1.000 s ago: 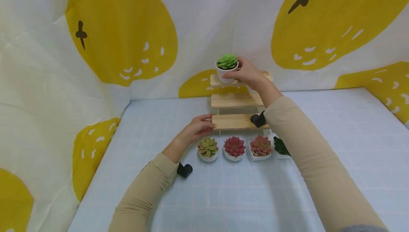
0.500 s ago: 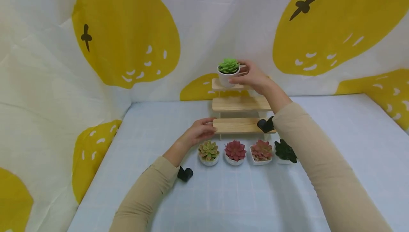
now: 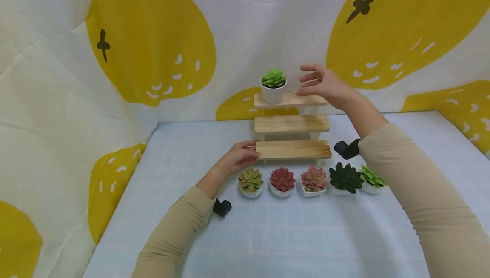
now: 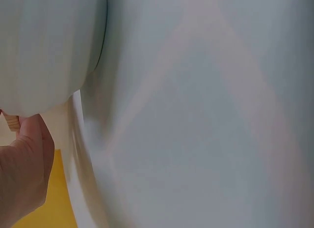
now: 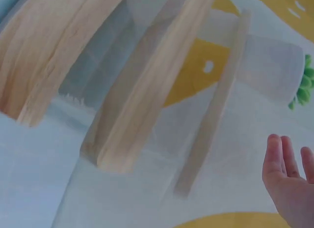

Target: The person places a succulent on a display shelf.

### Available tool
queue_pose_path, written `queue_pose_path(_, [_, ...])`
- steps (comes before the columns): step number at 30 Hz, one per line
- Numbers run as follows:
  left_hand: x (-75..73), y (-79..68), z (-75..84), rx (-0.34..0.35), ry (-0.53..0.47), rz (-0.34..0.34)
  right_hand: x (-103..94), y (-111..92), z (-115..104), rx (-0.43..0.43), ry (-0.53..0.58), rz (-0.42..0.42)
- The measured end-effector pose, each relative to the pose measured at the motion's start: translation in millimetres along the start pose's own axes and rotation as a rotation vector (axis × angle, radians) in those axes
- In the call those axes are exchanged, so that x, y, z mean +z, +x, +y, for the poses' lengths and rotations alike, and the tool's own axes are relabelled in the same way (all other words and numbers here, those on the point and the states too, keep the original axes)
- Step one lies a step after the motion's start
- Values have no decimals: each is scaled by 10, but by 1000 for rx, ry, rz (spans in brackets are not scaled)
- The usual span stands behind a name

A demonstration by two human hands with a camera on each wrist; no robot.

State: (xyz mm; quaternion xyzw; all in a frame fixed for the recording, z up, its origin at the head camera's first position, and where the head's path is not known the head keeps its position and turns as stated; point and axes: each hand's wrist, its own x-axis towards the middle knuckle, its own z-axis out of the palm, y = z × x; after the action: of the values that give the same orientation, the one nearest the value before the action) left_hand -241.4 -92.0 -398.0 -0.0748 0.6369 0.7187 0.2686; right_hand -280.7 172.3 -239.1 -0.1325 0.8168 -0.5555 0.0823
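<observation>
A three-tier wooden display stand (image 3: pixel 293 150) is at the back of the table. My left hand (image 3: pixel 238 159) pinches the left end of its lowest board. In the left wrist view that hand (image 4: pixel 27 164) shows at the left edge, at a bit of wood, with a pale ribbed pot (image 4: pixel 46 46) close to the camera. On the top board's left end sits a bright green succulent in a white pot (image 3: pixel 273 93). My right hand (image 3: pixel 325 85) is apart from it, over the board's right part, fingers spread and holding nothing. In the right wrist view, the hand (image 5: pixel 289 186) is below the pot (image 5: pixel 272 68).
Before the stand stands a row of potted succulents: yellow-green (image 3: pixel 250 180), dark red (image 3: pixel 282 180), pink (image 3: pixel 314 180), dark green (image 3: pixel 346 179) and light green (image 3: pixel 373 179), the last partly behind the right sleeve (image 3: pixel 405 171). A lemon-print cloth (image 3: pixel 252 22) hangs behind.
My right hand has let go of the green succulent's pot and moved right, away from it. The pot stays on the top board. My left hand keeps its hold on the lowest board.
</observation>
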Motion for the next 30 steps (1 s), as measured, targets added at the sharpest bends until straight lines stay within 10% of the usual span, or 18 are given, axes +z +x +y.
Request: queue_pose_path(30, [-38, 2, -9, 43, -29, -8, -746, -795, 149, -81, -179, 20])
